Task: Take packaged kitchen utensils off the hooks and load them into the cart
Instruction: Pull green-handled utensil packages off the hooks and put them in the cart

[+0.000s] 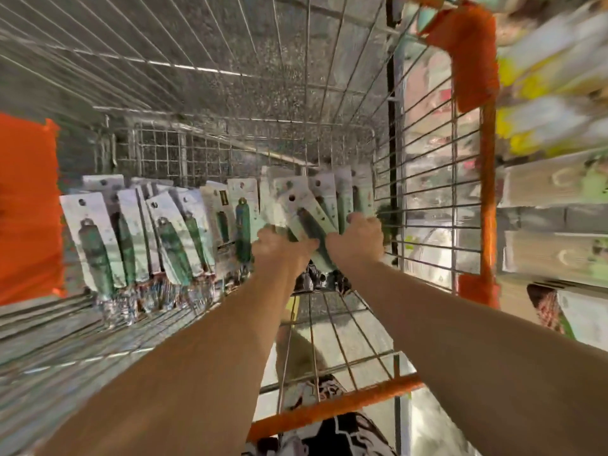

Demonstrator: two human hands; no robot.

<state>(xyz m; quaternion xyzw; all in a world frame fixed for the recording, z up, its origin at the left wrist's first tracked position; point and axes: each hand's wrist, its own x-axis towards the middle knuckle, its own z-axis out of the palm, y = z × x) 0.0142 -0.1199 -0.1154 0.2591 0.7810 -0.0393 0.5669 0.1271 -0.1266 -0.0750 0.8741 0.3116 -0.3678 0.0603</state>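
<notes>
Both my arms reach down into a wire shopping cart (424, 199) with orange trim. My left hand (279, 248) and my right hand (358, 235) together grip a fanned bundle of packaged utensils (309, 212), white cards with dark green handles, at the cart's right end. A row of the same packaged utensils (138, 238) leans against the cart's far wall to the left, several of them overlapping. The frame is motion-blurred, so finger details are unclear.
The orange cart handle bar (332, 409) crosses near me at the bottom. An orange corner guard (470, 54) sits at the cart's upper right. Blurred store shelves with goods (552, 126) stand to the right. The floor shows through the wire mesh.
</notes>
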